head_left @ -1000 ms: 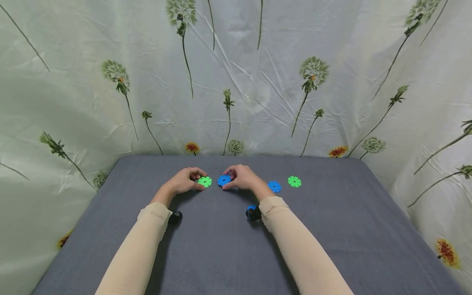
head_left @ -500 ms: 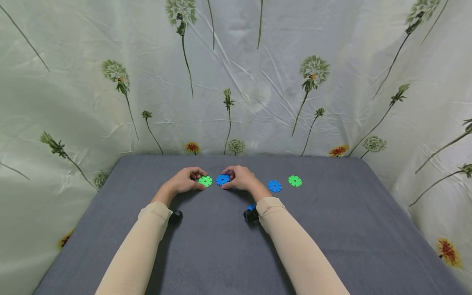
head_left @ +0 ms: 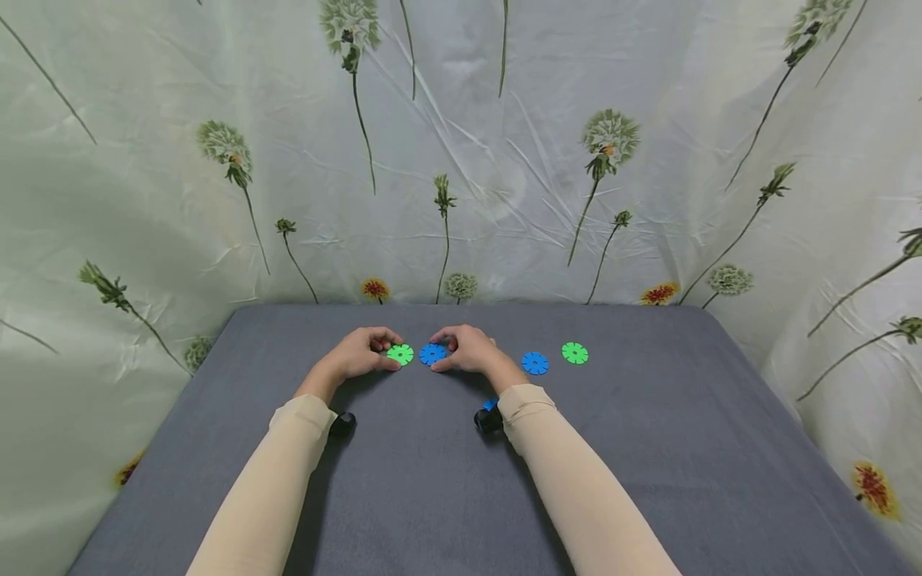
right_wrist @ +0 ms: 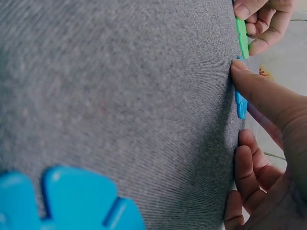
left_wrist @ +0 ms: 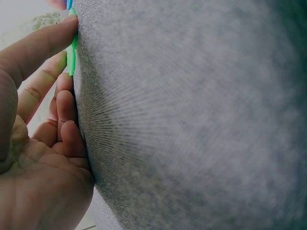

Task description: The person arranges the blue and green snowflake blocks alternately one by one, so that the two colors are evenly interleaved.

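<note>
Thumb and fingers of my left hand (head_left: 354,354) pinch the edge of a green notched disc (head_left: 401,355), seen nearly edge-on in the left wrist view. Facing it, my right hand (head_left: 473,350) pinches a blue notched disc (head_left: 433,354) by its edge. The two discs lie side by side, close to the cloth, with a narrow gap between them in the head view. In the right wrist view the blue disc (right_wrist: 241,108) sits just below the green disc (right_wrist: 242,38), so I cannot tell there whether they touch.
Right of my right hand lie another blue disc (head_left: 535,363) and another green disc (head_left: 575,353). One more blue disc (right_wrist: 79,201) is partly hidden under the right wrist in the head view. A grey cloth (head_left: 418,496) covers the table; a flowered curtain (head_left: 504,152) hangs behind.
My right hand has shifted slightly left with its blue disc, narrowing the gap to the green disc. The left hand and its green disc have stayed still.
</note>
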Demonstrator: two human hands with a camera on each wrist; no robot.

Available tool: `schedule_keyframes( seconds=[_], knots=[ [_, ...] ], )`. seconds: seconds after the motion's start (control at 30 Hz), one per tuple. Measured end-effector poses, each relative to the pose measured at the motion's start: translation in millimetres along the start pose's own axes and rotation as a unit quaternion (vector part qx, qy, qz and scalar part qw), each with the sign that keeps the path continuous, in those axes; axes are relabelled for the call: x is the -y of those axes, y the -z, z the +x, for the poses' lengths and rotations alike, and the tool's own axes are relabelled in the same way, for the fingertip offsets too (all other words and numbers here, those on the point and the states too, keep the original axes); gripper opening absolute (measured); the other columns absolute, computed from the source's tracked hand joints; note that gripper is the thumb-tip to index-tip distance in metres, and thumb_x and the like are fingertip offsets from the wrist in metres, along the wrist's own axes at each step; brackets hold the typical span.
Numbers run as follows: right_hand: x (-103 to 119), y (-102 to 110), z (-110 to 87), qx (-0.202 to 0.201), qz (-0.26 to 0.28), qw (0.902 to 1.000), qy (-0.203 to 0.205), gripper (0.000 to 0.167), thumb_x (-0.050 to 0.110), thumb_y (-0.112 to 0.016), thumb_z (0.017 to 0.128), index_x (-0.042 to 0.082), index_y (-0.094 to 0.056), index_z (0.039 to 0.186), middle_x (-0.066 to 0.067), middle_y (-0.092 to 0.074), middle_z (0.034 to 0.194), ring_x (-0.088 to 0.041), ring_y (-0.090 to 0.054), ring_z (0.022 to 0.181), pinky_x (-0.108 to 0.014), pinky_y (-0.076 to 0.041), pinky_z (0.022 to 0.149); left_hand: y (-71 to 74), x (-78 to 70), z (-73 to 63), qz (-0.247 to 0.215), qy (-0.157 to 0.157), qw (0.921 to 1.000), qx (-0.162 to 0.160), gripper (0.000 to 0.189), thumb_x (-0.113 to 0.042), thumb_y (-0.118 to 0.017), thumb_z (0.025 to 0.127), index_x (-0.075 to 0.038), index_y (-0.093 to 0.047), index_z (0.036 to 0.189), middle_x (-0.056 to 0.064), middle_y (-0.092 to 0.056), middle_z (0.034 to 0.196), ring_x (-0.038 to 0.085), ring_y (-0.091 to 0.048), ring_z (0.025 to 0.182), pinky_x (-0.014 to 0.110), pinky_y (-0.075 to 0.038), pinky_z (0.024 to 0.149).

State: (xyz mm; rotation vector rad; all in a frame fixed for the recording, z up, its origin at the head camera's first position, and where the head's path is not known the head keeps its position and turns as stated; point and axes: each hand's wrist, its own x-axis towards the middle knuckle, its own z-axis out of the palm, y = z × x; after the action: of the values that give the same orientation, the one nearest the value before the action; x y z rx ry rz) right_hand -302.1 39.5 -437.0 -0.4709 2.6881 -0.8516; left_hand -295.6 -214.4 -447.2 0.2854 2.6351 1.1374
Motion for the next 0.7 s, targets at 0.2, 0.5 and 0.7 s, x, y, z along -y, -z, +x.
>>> schedule_keyframes(
  seconds=[0.2,0.5,0.7],
  knots=[
    [-0.5,-0.3,-1.3,-0.002,0.001,1.0000,0.002,0.047,0.036,-0.087,0.093,0.027,-0.073,0.138,-0.001,-0.063,0.103,-0.017,-0.055,0.089,-0.039,-0.032,0.083,-0.7,-0.5,-0.4,0.001,0.002,1.0000,-0.003,0.038,-0.018,-0.086,0.092,-0.010,-0.075,0.127,0.007,-0.062,0.110,0.025,-0.055,0.103,0.035,-0.045,0.084],
    [-2.8,-0.1,-0.2,0.004,0.003,1.0000,0.005,0.048,0.036,-0.086,0.094,0.027,-0.073,0.138,-0.003,-0.065,0.108,-0.019,-0.057,0.095,-0.042,-0.036,0.087,0.8,-3.8,-0.5,0.007,0.000,1.0000,0.001,0.037,-0.017,-0.087,0.090,-0.009,-0.075,0.124,0.006,-0.061,0.107,0.024,-0.054,0.098,0.032,-0.046,0.079],
    [-7.8,9.3,-2.3,0.030,0.039,0.9985,0.026,0.050,0.031,-0.085,0.095,0.021,-0.070,0.142,-0.004,-0.067,0.113,-0.017,-0.058,0.092,-0.037,-0.046,0.086,0.3,-8.4,3.5,0.053,-0.009,0.9985,0.005,0.038,-0.020,-0.086,0.091,-0.009,-0.074,0.124,0.012,-0.066,0.111,0.027,-0.060,0.100,0.038,-0.050,0.083]
  ],
)
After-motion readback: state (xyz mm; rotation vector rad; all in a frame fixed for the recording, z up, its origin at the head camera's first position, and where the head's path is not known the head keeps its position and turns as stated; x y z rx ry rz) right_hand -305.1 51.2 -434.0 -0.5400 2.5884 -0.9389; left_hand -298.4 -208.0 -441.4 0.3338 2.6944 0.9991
